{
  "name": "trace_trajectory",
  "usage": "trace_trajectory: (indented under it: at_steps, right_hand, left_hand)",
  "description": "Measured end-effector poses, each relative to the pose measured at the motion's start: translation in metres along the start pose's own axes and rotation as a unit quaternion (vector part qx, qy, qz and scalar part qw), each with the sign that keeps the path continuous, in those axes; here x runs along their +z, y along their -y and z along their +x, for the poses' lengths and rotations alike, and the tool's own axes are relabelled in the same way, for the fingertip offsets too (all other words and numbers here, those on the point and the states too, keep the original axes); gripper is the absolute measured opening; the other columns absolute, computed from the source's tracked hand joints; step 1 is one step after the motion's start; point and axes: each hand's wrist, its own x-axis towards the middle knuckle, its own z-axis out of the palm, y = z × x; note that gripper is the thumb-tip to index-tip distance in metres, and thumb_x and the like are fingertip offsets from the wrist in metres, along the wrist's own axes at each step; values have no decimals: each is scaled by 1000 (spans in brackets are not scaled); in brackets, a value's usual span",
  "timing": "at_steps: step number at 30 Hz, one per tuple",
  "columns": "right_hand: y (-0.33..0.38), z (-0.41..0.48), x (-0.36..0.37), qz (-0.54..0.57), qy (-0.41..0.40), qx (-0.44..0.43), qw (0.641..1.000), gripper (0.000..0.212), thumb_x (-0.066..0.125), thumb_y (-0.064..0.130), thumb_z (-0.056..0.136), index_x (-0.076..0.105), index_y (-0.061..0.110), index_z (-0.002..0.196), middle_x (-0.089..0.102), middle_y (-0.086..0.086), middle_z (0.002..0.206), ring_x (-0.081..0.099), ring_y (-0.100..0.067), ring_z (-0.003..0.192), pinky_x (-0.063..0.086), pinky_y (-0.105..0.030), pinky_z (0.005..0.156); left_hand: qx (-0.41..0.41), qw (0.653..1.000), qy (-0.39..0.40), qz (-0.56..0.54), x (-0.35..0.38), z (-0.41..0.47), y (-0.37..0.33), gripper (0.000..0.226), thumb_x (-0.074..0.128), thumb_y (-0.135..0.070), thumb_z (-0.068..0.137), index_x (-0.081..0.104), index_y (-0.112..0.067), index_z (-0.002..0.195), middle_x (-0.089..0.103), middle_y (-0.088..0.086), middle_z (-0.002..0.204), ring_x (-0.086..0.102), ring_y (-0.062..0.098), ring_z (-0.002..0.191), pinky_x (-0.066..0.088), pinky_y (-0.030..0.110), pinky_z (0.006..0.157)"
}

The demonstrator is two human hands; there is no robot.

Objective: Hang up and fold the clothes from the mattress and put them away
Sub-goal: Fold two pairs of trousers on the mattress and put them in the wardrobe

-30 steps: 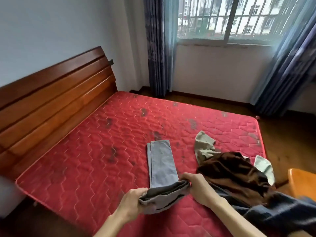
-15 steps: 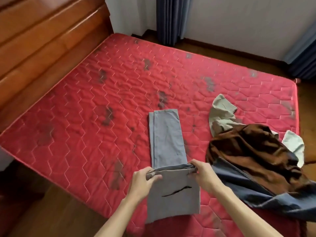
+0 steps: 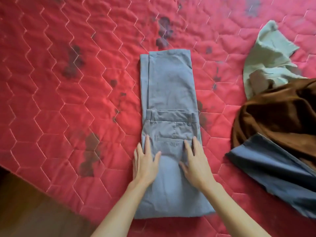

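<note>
Grey-blue trousers [image 3: 168, 86] lie folded lengthwise on the red quilted mattress [image 3: 59, 100], with the waistband end doubled over onto the legs near me. My left hand [image 3: 145, 162] lies flat on the left side of the folded part, fingers spread. My right hand [image 3: 196, 161] presses flat on its right side, just below the back pocket. Neither hand grips the cloth. To the right lies a heap of other clothes: a brown garment [image 3: 277, 117], a pale green one [image 3: 270, 57] and a dark blue one [image 3: 273, 170].
The mattress carries several dark stains [image 3: 89, 158]. Its near-left edge drops to a brown wooden floor [image 3: 25, 211]. The heap of clothes fills the right side of the mattress.
My hands have laid the waistband end down onto the trouser legs, let go of it and now rest flat on the fold. The camera has tilted down and come closer to the mattress.
</note>
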Motion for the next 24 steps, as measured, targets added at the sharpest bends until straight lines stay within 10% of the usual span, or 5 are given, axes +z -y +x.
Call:
trace_trajectory:
  at_steps: [6,15,19,24]
  right_hand:
    - [-15,-48,33,5,-76,45,996,77,60,38,92,20,21,156,9,-16,163,13,-32,151,26,-49,116]
    - [2,-127,61,66,-81,197,975,87,68,28,87,16,10,155,35,-24,149,45,-40,130,45,-49,98]
    - [1,-145,51,150,-32,288,945,92,70,25,85,10,14,154,54,-19,126,59,-42,109,48,-45,86]
    - [-9,-171,31,283,12,345,895,62,72,15,81,45,8,135,65,-9,115,59,-25,96,44,-33,81]
  left_hand:
    - [49,990,-101,85,40,-36,26,79,46,-50,97,4,-25,159,20,27,160,27,41,146,30,53,115]
    - [51,974,-51,216,76,-113,65,97,67,-53,84,21,-11,158,34,31,153,44,42,136,50,51,95]
    - [1,994,-35,99,62,-145,64,105,73,-44,83,3,-25,159,46,15,137,60,35,114,58,43,76]
    - [-48,999,7,-24,32,-155,66,94,64,-33,94,-6,-40,156,60,11,128,61,37,114,47,43,91]
